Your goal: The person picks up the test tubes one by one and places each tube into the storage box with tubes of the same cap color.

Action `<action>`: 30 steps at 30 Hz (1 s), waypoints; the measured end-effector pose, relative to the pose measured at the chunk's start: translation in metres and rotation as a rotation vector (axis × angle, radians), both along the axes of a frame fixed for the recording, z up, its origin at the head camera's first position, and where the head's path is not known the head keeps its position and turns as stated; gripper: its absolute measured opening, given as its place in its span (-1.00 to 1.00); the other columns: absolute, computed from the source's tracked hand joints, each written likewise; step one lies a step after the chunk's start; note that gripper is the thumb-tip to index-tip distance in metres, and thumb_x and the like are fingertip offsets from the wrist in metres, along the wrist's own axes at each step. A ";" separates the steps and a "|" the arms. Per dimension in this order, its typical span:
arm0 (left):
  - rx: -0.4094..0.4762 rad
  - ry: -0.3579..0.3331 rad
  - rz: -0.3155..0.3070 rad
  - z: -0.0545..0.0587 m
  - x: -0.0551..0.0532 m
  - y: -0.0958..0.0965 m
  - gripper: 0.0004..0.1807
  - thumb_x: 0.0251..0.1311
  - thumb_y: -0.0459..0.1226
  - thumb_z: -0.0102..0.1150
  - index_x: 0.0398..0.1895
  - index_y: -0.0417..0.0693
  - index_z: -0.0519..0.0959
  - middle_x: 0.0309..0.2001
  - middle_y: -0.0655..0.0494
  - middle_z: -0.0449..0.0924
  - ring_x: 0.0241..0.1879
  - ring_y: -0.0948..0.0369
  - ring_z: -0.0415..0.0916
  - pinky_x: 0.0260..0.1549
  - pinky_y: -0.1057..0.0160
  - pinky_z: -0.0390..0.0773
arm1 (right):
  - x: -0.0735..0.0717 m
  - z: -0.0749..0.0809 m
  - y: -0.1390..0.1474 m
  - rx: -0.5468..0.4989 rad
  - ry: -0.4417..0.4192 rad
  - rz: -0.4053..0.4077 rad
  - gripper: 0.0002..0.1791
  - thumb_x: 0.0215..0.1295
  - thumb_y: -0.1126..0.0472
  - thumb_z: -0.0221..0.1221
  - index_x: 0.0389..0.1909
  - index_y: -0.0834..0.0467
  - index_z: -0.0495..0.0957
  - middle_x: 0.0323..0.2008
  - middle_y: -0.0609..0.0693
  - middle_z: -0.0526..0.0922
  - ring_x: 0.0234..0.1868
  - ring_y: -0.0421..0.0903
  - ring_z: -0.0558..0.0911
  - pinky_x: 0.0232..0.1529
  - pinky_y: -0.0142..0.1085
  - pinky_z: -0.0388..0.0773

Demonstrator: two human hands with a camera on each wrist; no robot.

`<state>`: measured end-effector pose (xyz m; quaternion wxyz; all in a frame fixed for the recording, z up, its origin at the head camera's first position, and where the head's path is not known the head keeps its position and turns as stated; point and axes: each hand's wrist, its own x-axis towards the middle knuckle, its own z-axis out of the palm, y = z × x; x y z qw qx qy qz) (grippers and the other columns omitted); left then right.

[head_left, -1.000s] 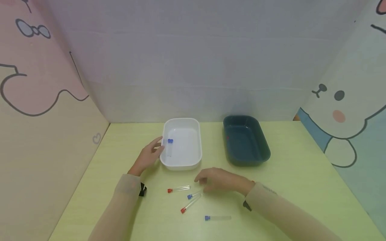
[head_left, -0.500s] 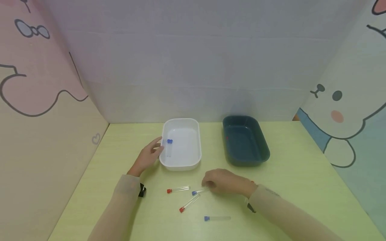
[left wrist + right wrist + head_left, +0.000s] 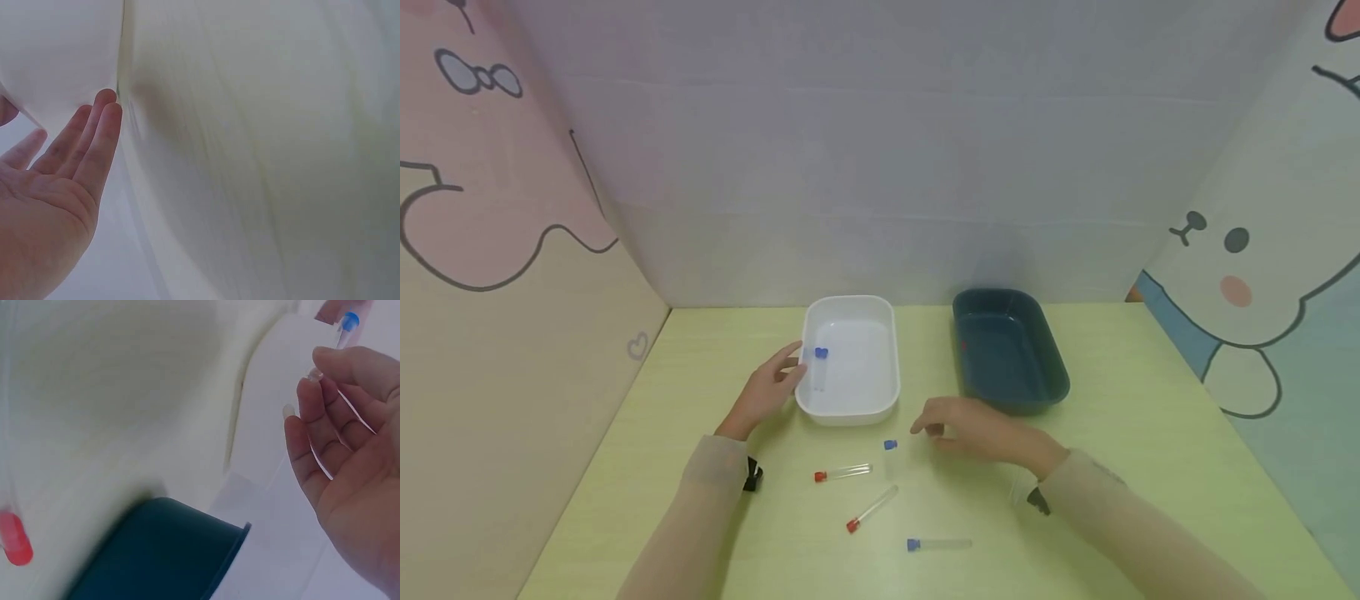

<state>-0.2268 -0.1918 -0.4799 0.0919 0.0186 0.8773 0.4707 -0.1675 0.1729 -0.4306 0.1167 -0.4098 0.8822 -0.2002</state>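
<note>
My right hand [image 3: 977, 429] pinches the bottom end of a blue-capped test tube [image 3: 345, 330] between thumb and fingertips, its cap pointing away from the hand toward the white tray. My left hand [image 3: 765, 392] touches the left side of the white tray [image 3: 891, 367] with its fingers fairly straight against the wall. Inside that tray, blue-capped tubes [image 3: 821, 354] lie along the left side. On the table are a red-capped test tube [image 3: 850, 472], a slanted red-capped test tube [image 3: 872, 508] and another blue-capped test tube [image 3: 940, 544].
The dark blue tray [image 3: 1060, 375] stands to the right of the white one, behind my right hand, with a small red spot [image 3: 965, 345] showing at its left inner side. A pale wall [image 3: 895, 167] closes off the back of the yellowish table [image 3: 737, 333].
My right hand has taken hold of the blue-capped tube among the red-capped ones and moved it up off its spot, turning it. The left hand stays at the white tray.
</note>
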 end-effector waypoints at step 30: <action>0.023 0.001 -0.015 -0.004 -0.002 -0.003 -0.34 0.58 0.01 -0.04 0.66 0.24 0.09 0.49 -0.21 0.36 0.36 -0.19 0.51 0.25 -0.15 0.60 | -0.005 0.021 0.005 -0.462 -0.053 -0.161 -0.16 0.26 0.45 0.21 0.56 0.11 0.20 -0.23 0.01 0.66 -0.25 -0.30 0.61 -0.12 -0.31 0.66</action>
